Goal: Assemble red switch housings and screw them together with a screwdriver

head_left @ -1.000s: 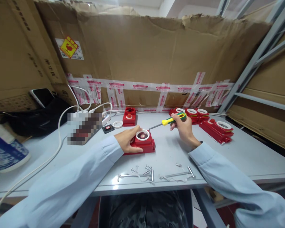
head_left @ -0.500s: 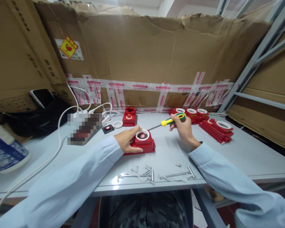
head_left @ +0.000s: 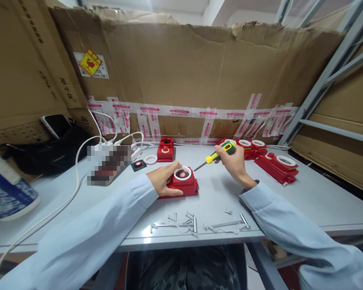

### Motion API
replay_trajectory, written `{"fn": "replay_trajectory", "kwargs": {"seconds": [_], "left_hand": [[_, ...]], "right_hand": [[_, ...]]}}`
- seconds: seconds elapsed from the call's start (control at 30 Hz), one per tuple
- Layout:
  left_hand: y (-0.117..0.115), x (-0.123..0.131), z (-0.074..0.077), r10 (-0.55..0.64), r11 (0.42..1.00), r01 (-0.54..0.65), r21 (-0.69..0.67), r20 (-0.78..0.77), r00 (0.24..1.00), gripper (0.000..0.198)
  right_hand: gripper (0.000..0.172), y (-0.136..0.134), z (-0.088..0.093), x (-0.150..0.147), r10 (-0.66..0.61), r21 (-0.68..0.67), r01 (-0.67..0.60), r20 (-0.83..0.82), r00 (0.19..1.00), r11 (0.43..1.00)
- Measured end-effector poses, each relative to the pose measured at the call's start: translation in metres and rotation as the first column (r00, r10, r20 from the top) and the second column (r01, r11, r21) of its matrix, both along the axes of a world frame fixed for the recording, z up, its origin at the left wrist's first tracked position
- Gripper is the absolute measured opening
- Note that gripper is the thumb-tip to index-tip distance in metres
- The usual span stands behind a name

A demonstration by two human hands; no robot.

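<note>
My left hand (head_left: pixel 164 179) is closed round the left part of a red housing (head_left: pixel 184 189) lying on the table, its thumb on top and fingers along the front. A white ring (head_left: pixel 182 173) sits on the housing around a dark round window. My right hand (head_left: pixel 233 163) grips the yellow and green handle of a screwdriver (head_left: pixel 220 152). The screwdriver's tip points down and left, close to the housing's right rear side; I cannot tell whether it touches. In front lie two metal T-shaped rods (head_left: pixel 177 225) with cords, and several screws (head_left: pixel 187 217).
Behind stand another red housing (head_left: pixel 165 150), a loose white ring (head_left: pixel 150 160) and a black square plate (head_left: pixel 138 165). More red housings (head_left: pixel 276 167) are at the right. A power strip with a pixelated area, white cables (head_left: pixel 77 173) and a blue-white container (head_left: pixel 9 189) occupy the left. Cardboard (head_left: pixel 181 68) walls the back.
The screwdriver's tip has moved slightly right and down, and its shaft slants more steeply. My left hand keeps its hold on the housing. The view has shifted slightly.
</note>
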State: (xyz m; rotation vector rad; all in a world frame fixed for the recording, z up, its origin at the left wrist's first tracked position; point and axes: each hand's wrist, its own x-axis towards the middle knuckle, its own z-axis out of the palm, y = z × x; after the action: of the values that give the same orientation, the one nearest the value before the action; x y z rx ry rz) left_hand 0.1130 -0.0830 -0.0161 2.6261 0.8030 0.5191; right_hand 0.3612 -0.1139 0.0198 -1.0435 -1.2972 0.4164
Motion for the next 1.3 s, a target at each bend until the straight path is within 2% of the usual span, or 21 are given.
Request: {"fn": "replay_trajectory", "kwargs": {"seconds": [0.17, 0.43, 0.7, 0.83, 0.93, 1.03, 1.17, 1.2, 1.3], "left_hand": [[-0.001, 0.0, 0.001, 0.016, 1.0, -0.016, -0.003, -0.019, 1.0, 0.062], [0.001, 0.0, 0.0, -0.009, 1.0, 0.01, 0.009, -0.018, 1.0, 0.059], [0.0, 0.0, 0.0, -0.005, 1.0, 0.005, 0.0, 0.0, 1.0, 0.059], [0.002, 0.001, -0.002, -0.014, 1.0, 0.014, 0.005, 0.001, 1.0, 0.06], [0.003, 0.001, -0.003, -0.03, 1.0, 0.03, 0.011, 0.003, 1.0, 0.06], [0.004, 0.001, -0.003, -0.02, 1.0, 0.02, 0.015, -0.004, 1.0, 0.06], [0.004, 0.001, -0.003, -0.015, 1.0, 0.015, 0.005, 0.007, 1.0, 0.059], [0.004, 0.001, -0.003, -0.019, 1.0, 0.019, 0.002, 0.01, 1.0, 0.058], [0.004, 0.001, -0.004, -0.022, 1.0, 0.022, 0.0, 0.018, 1.0, 0.058]], "right_hand": [[0.021, 0.004, 0.011, -0.005, -0.002, 0.064, 0.003, -0.02, 1.0, 0.998], [0.021, 0.008, 0.005, -0.009, 0.017, 0.016, -0.017, 0.014, 1.0, 1.0], [0.023, 0.005, 0.008, -0.009, 0.04, 0.02, -0.041, 0.066, 0.997, 0.999], [0.021, -0.003, 0.014, -0.012, 0.059, 0.05, -0.073, 0.245, 0.968, 0.996], [0.018, -0.011, 0.024, -0.019, 0.041, 0.099, -0.094, 0.444, 0.895, 0.991], [0.02, -0.011, 0.036, -0.029, 0.031, 0.085, -0.095, 0.557, 0.83, 0.992], [0.029, 0.003, 0.047, -0.044, -0.132, 0.17, 0.032, 0.62, 0.774, 0.985], [0.027, 0.008, 0.047, -0.047, -0.136, 0.183, 0.028, 0.613, 0.778, 0.983], [0.012, 0.02, 0.044, -0.057, -0.024, 0.141, -0.065, 0.554, 0.832, 0.988]]}}
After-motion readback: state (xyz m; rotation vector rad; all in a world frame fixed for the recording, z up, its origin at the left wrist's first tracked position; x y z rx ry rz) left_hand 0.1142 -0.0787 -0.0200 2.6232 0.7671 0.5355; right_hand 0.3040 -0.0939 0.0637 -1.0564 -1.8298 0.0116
